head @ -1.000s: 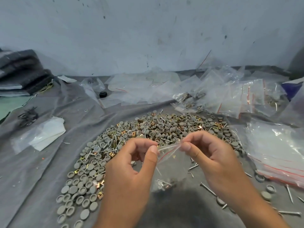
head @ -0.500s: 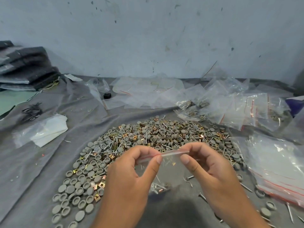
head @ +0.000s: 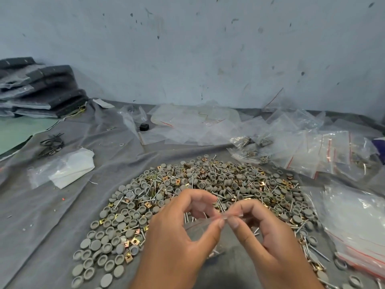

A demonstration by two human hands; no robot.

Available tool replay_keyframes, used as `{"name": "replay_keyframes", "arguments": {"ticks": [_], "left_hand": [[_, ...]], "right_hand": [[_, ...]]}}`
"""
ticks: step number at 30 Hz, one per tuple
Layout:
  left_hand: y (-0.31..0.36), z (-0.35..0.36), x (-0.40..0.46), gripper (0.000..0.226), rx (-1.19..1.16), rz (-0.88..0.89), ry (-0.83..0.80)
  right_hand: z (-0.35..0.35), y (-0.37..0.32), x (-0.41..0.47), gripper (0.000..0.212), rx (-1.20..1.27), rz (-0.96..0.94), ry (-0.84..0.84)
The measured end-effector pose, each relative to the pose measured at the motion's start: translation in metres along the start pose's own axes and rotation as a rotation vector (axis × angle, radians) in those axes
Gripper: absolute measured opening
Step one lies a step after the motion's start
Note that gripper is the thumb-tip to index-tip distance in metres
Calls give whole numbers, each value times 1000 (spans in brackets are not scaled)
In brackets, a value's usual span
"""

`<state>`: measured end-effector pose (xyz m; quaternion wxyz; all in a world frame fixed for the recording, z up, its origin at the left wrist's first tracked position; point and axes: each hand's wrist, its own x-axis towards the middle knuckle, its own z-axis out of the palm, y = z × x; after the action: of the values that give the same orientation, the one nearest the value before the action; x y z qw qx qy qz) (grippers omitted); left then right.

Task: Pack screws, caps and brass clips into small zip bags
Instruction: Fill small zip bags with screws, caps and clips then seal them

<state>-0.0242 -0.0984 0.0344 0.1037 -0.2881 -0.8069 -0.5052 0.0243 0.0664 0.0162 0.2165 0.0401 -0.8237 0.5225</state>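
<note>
A small clear zip bag [head: 208, 228] hangs between my hands over the grey cloth. My left hand [head: 179, 238] pinches its top strip between thumb and forefinger. My right hand [head: 264, 232] pinches the same strip just to the right, thumbs almost touching. Parts inside the bag are mostly hidden behind my hands. Behind them spreads a wide heap [head: 198, 184] of grey round caps, steel screws and square brass clips.
Filled and empty zip bags [head: 302, 149] lie at the back right, with a stack of clear bags [head: 358, 226] at the right edge. A white folded packet [head: 68, 170] and black wire clips [head: 52, 142] lie left. Dark felt pieces [head: 41, 90] are stacked by the wall.
My two hands have moved closer together along the bag's top strip, from pinching its two ends to pinching side by side near the middle.
</note>
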Motion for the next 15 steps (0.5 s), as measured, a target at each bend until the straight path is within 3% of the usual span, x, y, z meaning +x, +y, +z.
{"name": "replay_keyframes", "arguments": {"ticks": [10,15], "left_hand": [[-2,-1,3,27,-80,50,0],[-6,2,2,36,-143,2,21]], "right_hand": [[-2,-3,2,18,-117,-105,25],[-3,-2,0,12,-80,-32,96]]}}
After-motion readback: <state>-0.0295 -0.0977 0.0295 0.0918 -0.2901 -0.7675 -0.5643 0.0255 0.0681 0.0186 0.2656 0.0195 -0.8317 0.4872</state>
